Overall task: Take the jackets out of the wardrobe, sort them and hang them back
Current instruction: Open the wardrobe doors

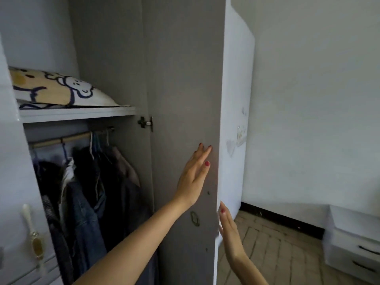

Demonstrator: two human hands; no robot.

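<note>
Grey door [185, 99] is standing open mid-frame. Left hand [194, 174] is pressing flat on it, fingers straight; right hand [228, 229] is touching its edge, fingers straight. Jackets [86, 192] are hanging lower left. Best to push slowly, keeping fingers off the hinge [145, 122].

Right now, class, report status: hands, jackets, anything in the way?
Left hand flat on the inside of the wardrobe door, right hand open at its edge. Jackets all on the rail, untouched. Nothing blocking them.
</note>
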